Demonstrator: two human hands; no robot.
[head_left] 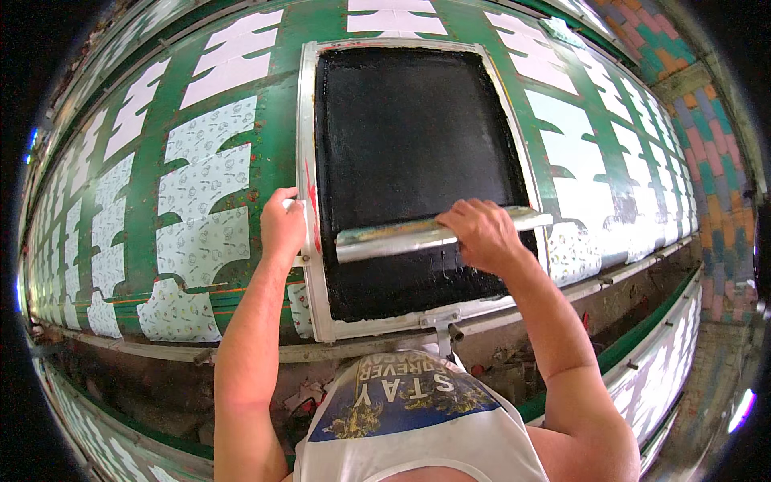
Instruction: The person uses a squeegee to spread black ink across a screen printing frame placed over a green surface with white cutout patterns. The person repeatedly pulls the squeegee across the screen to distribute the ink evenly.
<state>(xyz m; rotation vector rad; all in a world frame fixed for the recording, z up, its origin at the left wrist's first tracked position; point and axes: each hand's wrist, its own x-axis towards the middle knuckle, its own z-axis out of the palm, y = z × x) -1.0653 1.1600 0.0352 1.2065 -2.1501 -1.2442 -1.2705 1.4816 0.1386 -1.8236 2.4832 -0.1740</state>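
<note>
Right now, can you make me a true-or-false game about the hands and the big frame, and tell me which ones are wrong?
1. The right hand grips a long metal bar. True.
2. The left hand holds a paintbrush. False: it is at the left edge of the frame.
3. The surface inside the frame is yellow. False: it is black.
4. The bar lies across that surface. True.
5. White pieces lie on the green table. True.
</note>
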